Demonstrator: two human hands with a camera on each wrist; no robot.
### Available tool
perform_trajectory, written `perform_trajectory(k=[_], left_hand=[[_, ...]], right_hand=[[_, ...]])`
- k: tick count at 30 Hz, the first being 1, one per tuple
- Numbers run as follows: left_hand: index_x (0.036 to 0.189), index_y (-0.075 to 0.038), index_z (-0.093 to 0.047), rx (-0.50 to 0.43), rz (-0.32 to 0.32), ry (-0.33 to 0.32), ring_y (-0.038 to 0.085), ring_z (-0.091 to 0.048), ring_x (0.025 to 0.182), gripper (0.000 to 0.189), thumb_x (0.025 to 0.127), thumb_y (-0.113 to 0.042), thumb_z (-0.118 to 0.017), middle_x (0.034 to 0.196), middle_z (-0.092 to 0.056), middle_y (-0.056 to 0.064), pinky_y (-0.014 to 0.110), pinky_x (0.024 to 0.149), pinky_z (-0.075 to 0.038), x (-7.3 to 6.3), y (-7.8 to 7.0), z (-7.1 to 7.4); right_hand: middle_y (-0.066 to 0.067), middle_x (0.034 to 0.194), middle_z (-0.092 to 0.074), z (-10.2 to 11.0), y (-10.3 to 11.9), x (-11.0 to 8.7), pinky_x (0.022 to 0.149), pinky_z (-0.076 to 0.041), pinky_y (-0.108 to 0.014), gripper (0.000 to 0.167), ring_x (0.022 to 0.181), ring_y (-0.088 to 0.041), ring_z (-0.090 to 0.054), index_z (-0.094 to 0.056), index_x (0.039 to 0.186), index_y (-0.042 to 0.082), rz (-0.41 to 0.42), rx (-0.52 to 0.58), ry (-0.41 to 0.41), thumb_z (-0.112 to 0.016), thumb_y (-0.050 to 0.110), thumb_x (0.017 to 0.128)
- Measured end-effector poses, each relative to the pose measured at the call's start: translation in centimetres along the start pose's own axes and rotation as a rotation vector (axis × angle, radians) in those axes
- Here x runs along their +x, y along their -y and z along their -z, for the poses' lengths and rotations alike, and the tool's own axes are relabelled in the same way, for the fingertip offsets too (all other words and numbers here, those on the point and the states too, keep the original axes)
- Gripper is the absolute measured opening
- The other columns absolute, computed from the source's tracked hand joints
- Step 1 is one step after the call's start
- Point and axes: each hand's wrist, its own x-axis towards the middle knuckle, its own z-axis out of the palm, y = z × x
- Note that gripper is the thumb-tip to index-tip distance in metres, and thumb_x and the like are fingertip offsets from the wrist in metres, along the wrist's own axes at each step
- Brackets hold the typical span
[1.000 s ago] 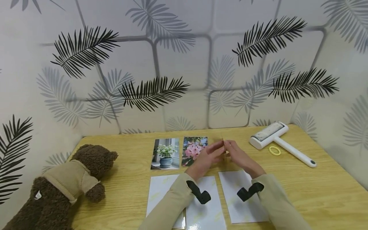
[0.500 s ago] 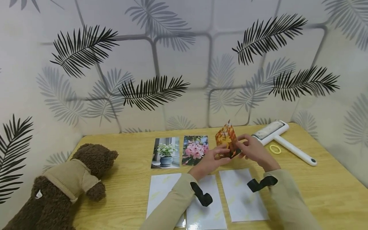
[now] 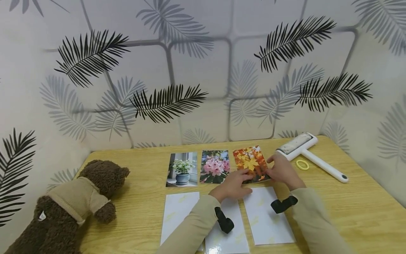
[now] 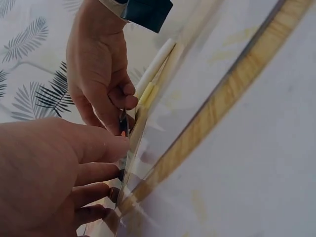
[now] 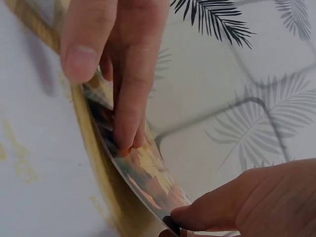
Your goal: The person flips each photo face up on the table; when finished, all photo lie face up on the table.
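An autumn-leaf photo card (image 3: 248,160) lies almost flat, its near edge slightly raised in the right wrist view (image 5: 143,180). My right hand (image 3: 283,172) pinches its near right corner between thumb and fingers. My left hand (image 3: 233,184) touches the card's near left part with its fingertips, the thumb apart from it. To the left lie a pink-flower photo card (image 3: 215,165) and a potted-plant photo card (image 3: 182,168). Nearer to me is a row of white sheets: a left sheet (image 3: 179,208), a middle sheet (image 3: 226,240) partly under my left arm, and a right sheet (image 3: 268,222).
On the wooden table (image 3: 133,197), a white lint roller (image 3: 312,155) and a yellow ring (image 3: 302,164) sit to the right of my right hand. A brown teddy bear (image 3: 76,201) in a beige top lies at the left. A leaf-patterned wall (image 3: 203,70) rises behind.
The leaf card was between both hands, then stood bent upright; now it has come down nearly flat beside the pink-flower card. My hands have moved apart, the right one to the right.
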Motion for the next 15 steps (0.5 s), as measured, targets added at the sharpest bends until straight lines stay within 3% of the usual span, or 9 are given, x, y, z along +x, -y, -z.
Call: perform_trajectory(k=[5, 10, 15], left_hand=[[0.141, -0.011, -0.050, 0.053, 0.004, 0.014, 0.024, -0.029, 0.144, 0.050, 0.095, -0.028, -0.057, 0.155, -0.034, 0.007, 0.041, 0.117, -0.024, -0.4, 0.3, 0.0], [0.144, -0.012, -0.046, 0.025, 0.034, 0.037, 0.024, -0.023, 0.147, 0.051, 0.098, -0.032, -0.054, 0.157, -0.030, 0.005, 0.048, 0.118, -0.017, -0.5, 0.4, 0.0], [0.143, -0.011, -0.047, -0.006, 0.024, 0.029, 0.024, -0.022, 0.147, 0.050, 0.098, -0.031, -0.054, 0.157, -0.030, 0.005, 0.048, 0.118, -0.016, -0.4, 0.7, 0.0]], right_hand=[[-0.022, 0.088, -0.063, -0.8, -0.1, 0.1, 0.061, -0.044, -0.034, 0.034, 0.067, -0.022, -0.052, -0.060, 0.106, -0.011, -0.017, -0.046, 0.011, -0.069, 0.013, 0.083], [-0.017, 0.084, -0.062, -1.2, -0.3, 0.2, 0.062, -0.038, -0.032, 0.032, 0.068, -0.023, -0.048, -0.063, 0.105, -0.007, -0.061, -0.019, 0.038, -0.071, 0.015, 0.083], [-0.013, 0.080, -0.059, -1.2, -0.4, 0.3, 0.062, -0.037, -0.032, 0.032, 0.069, -0.023, -0.048, -0.063, 0.104, -0.006, -0.067, -0.026, 0.048, -0.072, 0.016, 0.083]])
